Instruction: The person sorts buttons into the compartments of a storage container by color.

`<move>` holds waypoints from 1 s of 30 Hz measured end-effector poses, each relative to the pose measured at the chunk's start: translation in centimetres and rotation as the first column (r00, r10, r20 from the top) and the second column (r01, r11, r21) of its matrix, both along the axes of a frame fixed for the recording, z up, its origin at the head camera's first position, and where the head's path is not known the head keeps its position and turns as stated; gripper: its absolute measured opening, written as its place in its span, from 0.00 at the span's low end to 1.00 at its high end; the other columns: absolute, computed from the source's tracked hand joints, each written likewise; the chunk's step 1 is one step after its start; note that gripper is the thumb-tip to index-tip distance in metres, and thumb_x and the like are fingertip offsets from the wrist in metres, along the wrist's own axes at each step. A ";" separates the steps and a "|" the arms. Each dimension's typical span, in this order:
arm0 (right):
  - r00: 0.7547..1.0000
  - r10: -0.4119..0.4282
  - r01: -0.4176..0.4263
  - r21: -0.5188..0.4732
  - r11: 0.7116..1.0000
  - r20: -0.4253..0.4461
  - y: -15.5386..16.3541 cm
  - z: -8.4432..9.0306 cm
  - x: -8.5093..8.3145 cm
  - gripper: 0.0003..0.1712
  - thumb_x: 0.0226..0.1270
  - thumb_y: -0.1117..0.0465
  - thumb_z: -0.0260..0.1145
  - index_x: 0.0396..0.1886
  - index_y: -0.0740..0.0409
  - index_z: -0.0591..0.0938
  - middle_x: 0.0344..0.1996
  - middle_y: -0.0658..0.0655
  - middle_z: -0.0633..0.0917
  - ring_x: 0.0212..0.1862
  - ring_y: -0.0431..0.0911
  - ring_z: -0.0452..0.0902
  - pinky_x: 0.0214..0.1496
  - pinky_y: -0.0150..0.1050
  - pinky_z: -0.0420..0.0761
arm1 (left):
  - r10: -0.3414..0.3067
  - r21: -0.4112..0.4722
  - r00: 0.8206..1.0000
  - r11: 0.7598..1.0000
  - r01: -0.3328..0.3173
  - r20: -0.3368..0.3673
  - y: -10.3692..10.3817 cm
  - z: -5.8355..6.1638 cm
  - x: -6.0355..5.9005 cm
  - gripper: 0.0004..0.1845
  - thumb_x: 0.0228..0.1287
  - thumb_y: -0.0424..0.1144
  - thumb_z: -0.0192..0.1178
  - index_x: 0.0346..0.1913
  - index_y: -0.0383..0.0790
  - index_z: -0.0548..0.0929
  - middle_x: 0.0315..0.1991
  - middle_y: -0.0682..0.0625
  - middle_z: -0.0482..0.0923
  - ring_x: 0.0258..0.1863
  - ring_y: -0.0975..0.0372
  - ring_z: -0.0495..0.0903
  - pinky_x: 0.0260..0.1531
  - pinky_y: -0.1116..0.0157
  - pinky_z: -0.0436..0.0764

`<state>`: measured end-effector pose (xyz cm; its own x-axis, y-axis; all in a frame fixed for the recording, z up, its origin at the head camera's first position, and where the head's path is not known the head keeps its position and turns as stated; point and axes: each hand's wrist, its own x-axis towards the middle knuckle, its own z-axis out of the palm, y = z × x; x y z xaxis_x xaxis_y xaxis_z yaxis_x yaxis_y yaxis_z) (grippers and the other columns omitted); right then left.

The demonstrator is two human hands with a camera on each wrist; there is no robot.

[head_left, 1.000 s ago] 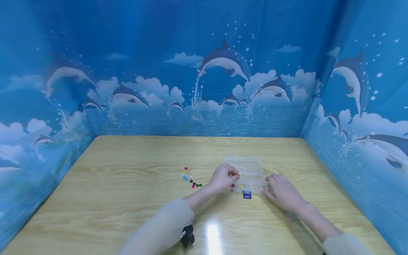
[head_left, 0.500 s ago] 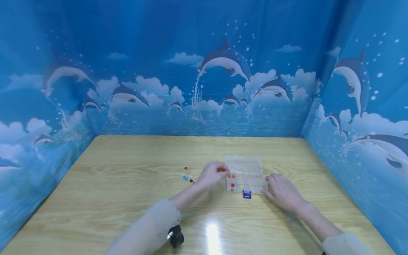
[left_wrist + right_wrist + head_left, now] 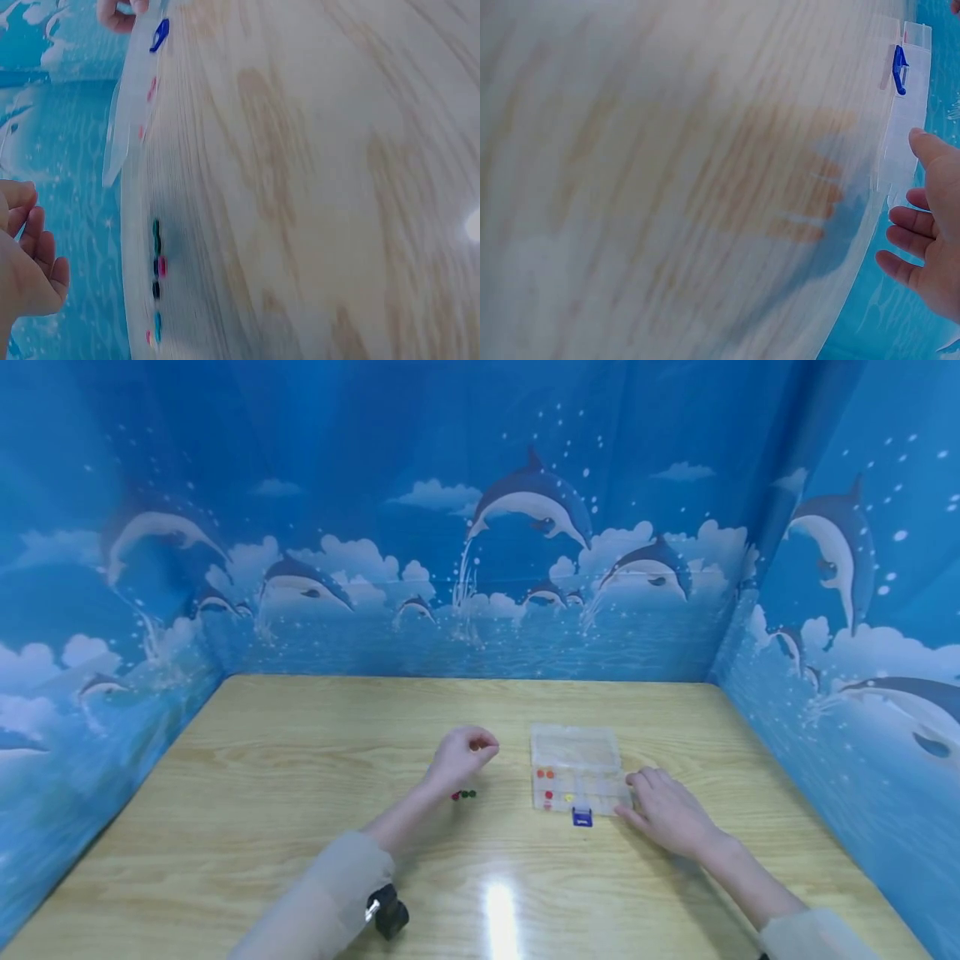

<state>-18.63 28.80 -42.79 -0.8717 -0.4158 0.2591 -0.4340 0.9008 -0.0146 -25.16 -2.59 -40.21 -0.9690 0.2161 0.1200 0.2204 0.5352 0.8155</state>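
A clear plastic compartment box (image 3: 574,747) lies on the table with its lid folded back; a blue latch (image 3: 582,817) sticks out at its front. Two orange discs (image 3: 550,774), red discs (image 3: 549,795) and a yellow disc (image 3: 569,798) sit in its left compartments. My left hand (image 3: 459,762) hovers left of the box, fingers loosely bent, nothing visible between the tips. Under it, green discs (image 3: 468,794) and a pink disc (image 3: 163,266) lie loose; in the head view the hand hides the others. My right hand (image 3: 663,806) rests by the box's right edge, fingers relaxed.
The wooden table (image 3: 300,760) carries everything. A blue dolphin-print curtain (image 3: 360,527) encloses its back and sides. A black wrist camera (image 3: 388,913) sits on the left sleeve.
My left hand has moved left, away from the box to above the loose discs, uncovering the orange discs in the back-left compartments. The right hand has stayed at the box's edge.
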 end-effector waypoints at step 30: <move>1.000 0.001 -0.001 -0.008 1.000 -0.012 -0.2 0.2 -0.1 0.24 0.58 0.52 0.66 0.42 0.69 0.76 0.35 0.60 0.76 0.39 0.53 0.73 0.39 0.48 0.76 | 0.238 0.022 0.959 0.970 -0.244 0.151 -6.8 -2.8 -2.8 0.06 0.57 0.31 0.59 0.36 0.32 0.80 0.35 0.42 0.79 0.39 0.52 0.76 0.45 0.56 0.74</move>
<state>-18.74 28.63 -42.63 -0.8682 -0.4145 0.2730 -0.4350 0.9003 -0.0164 -27.95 -9.41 -43.05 -0.9993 -0.0277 -0.0232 -0.0343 0.5240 0.8510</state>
